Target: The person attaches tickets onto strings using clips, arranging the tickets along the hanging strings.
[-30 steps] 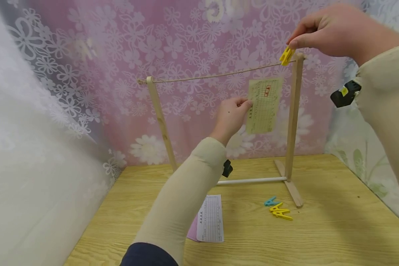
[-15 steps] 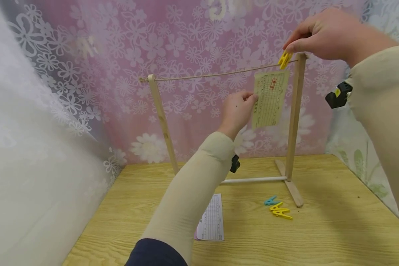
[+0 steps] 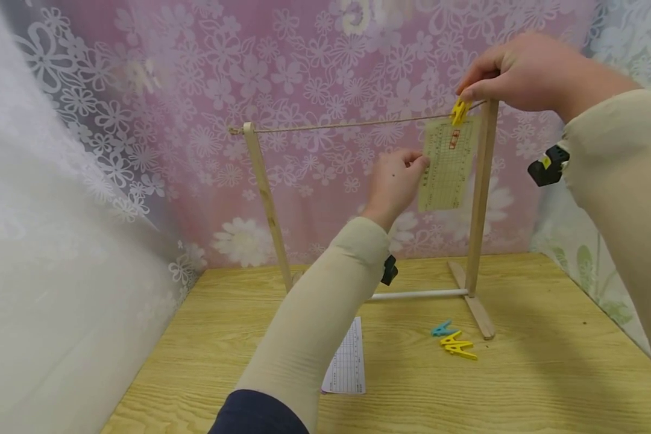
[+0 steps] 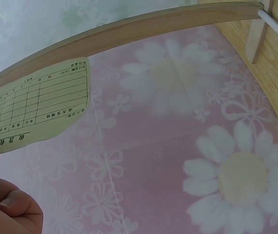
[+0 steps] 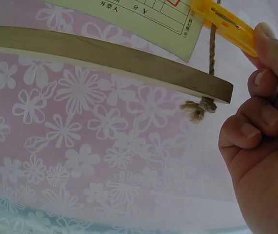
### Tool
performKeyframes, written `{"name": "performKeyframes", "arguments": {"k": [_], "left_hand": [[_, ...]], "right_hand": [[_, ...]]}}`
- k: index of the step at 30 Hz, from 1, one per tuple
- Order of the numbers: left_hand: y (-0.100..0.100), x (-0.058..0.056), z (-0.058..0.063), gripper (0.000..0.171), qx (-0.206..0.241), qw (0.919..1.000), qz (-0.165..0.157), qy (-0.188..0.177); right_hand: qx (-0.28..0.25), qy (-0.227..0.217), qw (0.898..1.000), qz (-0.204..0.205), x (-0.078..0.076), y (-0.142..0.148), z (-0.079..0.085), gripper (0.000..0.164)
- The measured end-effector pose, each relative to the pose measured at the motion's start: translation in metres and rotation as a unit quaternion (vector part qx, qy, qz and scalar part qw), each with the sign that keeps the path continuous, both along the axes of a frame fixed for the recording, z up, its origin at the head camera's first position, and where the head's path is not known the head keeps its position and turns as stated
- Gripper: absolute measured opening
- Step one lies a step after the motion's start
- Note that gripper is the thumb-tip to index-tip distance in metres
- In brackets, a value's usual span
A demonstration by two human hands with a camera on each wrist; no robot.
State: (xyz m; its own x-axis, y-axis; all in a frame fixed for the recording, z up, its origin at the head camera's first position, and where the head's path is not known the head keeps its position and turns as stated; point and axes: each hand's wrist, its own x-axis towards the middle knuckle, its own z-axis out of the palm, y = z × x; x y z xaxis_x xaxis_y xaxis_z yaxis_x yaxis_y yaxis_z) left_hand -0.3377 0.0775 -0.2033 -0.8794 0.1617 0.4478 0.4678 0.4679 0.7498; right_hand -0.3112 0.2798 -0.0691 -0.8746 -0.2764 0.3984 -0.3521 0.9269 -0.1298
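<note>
A yellow-green printed receipt sheet [image 3: 446, 172] with a red stamp hangs upright near the right end of the rope [image 3: 352, 124]. My left hand [image 3: 395, 182] pinches its left edge between thumb and fingers. In the left wrist view, the sheet [image 4: 41, 100] stretches away from my fingertips. Over at the top edge, my right hand [image 3: 526, 75] pinches a yellow clothespin [image 3: 459, 112] placed at the rope and the paper. Up close in the right wrist view, the clothespin's [image 5: 226, 22] front end overlaps the sheet's corner, beside the rope.
A wooden post [image 3: 480, 199] stands just right of the sheet; another post [image 3: 268, 205] carries the rope's left end. A white bar [image 3: 420, 295] joins them low down. On the table [image 3: 401, 374] lie one blue clothespin [image 3: 442, 328], yellow clothespins [image 3: 460, 349] and white printed sheets [image 3: 348, 361].
My left hand has brought the sheet up and rightward to the rope. My right hand has come down, and the clothespin now meets the sheet's top edge.
</note>
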Motion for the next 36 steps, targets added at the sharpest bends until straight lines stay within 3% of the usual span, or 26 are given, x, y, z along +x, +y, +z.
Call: {"name": "performKeyframes", "arguments": {"k": [8,16,22,27,36], "left_hand": [[0.003,0.002,-0.004,0.022,0.005,0.9999,-0.015,0.004],[0.004,0.001,-0.010,0.022,-0.009,0.9995,-0.029,0.010],[-0.001,0.001,-0.018,0.023,-0.009,0.9985,-0.054,0.000],[-0.011,0.007,-0.028,0.018,-0.011,0.9964,-0.084,-0.010],[-0.034,0.017,-0.042,0.020,-0.018,0.9924,-0.121,-0.008]], "right_hand": [[0.032,-0.002,0.999,0.003,0.001,0.003,-0.005,0.045],[0.053,0.023,0.998,0.010,0.006,0.006,-0.011,0.055],[0.019,0.043,0.999,0.024,0.015,0.010,-0.018,0.064],[-0.026,0.068,0.996,0.047,0.028,0.012,-0.028,0.061],[-0.087,0.057,0.992,0.072,0.044,0.015,-0.053,0.054]]}}
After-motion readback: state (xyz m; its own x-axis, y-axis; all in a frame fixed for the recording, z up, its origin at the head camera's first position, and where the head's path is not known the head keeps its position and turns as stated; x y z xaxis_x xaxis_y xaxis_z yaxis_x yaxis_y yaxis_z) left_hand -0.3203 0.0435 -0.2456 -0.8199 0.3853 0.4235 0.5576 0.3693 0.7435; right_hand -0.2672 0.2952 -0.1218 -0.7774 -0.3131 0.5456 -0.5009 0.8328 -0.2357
